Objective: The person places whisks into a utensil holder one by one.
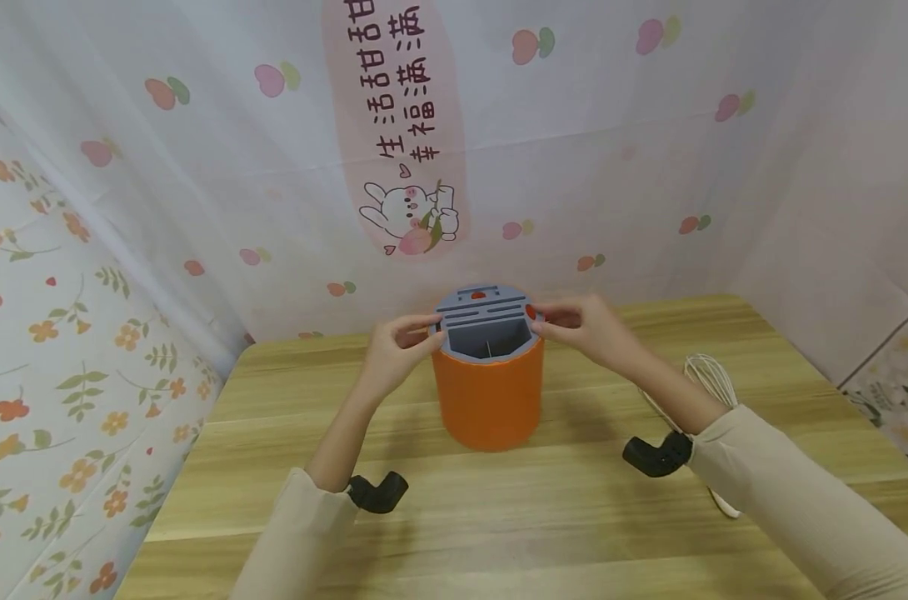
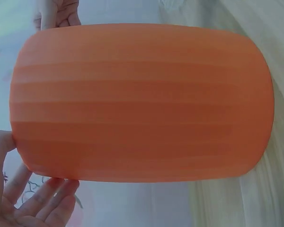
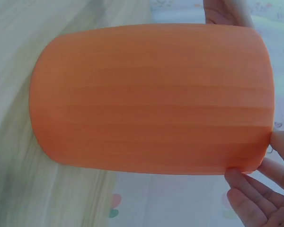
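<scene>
An orange utensil holder (image 1: 490, 404) with a grey slotted top (image 1: 491, 311) stands upright on the wooden table. Its top has narrow slots, a larger open compartment at the front and small red spots. My left hand (image 1: 396, 354) grips the rim on the left side, thumb toward the front. On the opposite side my right hand (image 1: 591, 332) holds the rim between thumb and fingers. Both wrist views are mostly filled by the smooth orange wall (image 2: 142, 104), with fingers touching it at its top end.
A whisk (image 1: 710, 379) lies on the table (image 1: 484, 533) to the right, partly hidden behind the right forearm. A printed curtain (image 1: 574, 150) hangs behind the table's back edge, and a floral cloth (image 1: 72, 375) hangs at the left.
</scene>
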`<state>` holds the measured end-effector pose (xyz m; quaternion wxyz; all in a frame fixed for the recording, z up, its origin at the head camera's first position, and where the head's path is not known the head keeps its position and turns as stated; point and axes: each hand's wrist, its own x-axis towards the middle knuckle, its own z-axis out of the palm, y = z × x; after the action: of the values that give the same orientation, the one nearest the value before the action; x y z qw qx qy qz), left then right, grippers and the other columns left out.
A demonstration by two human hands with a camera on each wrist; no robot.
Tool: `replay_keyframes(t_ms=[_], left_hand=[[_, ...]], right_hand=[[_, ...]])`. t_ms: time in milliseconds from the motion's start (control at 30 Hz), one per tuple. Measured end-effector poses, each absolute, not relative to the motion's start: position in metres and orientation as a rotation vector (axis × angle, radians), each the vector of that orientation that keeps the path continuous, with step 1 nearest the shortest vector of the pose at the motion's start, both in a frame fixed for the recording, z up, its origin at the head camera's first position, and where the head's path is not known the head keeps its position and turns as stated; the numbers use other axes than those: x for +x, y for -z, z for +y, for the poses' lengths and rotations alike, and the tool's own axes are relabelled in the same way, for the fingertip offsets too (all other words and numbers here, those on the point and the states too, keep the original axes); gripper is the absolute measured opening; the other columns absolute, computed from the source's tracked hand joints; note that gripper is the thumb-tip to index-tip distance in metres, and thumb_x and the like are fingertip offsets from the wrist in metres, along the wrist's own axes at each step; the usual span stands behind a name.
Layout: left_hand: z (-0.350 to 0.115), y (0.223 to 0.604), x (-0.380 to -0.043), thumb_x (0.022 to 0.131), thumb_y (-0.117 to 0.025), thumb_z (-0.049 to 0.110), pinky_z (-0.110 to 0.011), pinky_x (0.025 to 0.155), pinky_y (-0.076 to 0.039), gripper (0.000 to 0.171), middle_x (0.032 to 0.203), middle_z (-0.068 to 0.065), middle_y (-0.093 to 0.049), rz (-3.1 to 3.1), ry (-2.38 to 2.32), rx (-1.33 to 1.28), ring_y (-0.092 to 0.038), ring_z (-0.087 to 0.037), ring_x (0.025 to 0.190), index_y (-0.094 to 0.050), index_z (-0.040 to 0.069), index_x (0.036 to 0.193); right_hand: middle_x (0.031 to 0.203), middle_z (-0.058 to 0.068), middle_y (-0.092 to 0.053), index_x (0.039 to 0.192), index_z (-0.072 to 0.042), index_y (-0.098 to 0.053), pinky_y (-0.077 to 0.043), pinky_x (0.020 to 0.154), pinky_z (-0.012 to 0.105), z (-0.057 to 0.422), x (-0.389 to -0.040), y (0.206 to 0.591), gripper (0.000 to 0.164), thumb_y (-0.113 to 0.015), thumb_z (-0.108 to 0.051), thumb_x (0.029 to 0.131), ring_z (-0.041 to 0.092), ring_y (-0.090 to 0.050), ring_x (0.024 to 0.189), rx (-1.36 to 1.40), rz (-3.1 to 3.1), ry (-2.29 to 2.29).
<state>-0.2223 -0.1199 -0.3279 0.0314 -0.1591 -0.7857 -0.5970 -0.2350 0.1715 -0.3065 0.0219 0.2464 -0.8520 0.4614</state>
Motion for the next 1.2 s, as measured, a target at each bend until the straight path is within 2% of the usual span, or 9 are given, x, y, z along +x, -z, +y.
replay_keyframes(t_ms=[167,467,800,1200], left_hand=[[-0.119,0.330,-0.211,0.083,-0.069,0.018,-0.039,0.086,-0.048,0.034,0.122,-0.008,-0.057,-2.415,1.872,-0.487,-0.057,-0.029,0.105,-0.065,0.007,0.116],[-0.117,0.331,-0.187,0.082,-0.070,0.019,-0.032,0.084,-0.049,0.032,0.116,-0.003,-0.060,-2.386,1.862,-0.520,-0.060,-0.019,0.099,-0.066,0.012,0.113],[-0.109,0.306,-0.150,0.083,-0.067,0.006,-0.040,0.094,-0.042,0.031,0.118,-0.013,-0.058,-2.375,1.909,-0.489,-0.057,-0.028,0.105,-0.064,-0.002,0.112],[-0.109,0.307,-0.142,0.083,-0.067,0.004,-0.042,0.096,-0.040,0.030,0.116,-0.016,-0.059,-2.344,1.913,-0.515,-0.057,-0.030,0.104,-0.063,-0.003,0.111]], right_hand=[[0.104,0.012,-0.066,0.113,-0.001,-0.065,-0.052,0.075,0.030,0.175,-0.219,0.310,0.039,-0.070,-0.024,0.082,0.019,-0.065,0.087,0.729,-2.622,-1.415],[0.097,0.007,-0.068,0.111,-0.006,-0.067,-0.053,0.071,0.026,0.178,-0.193,0.312,0.038,-0.072,-0.027,0.080,0.013,-0.066,0.081,0.672,-2.589,-1.411],[0.095,0.003,-0.069,0.110,-0.007,-0.067,-0.053,0.069,0.025,0.180,-0.170,0.316,0.037,-0.073,-0.026,0.079,0.008,-0.066,0.078,0.676,-2.569,-1.358],[0.095,0.000,-0.069,0.111,-0.010,-0.067,-0.053,0.069,0.024,0.184,-0.166,0.319,0.033,-0.072,-0.022,0.080,0.006,-0.065,0.079,0.721,-2.531,-1.331]])
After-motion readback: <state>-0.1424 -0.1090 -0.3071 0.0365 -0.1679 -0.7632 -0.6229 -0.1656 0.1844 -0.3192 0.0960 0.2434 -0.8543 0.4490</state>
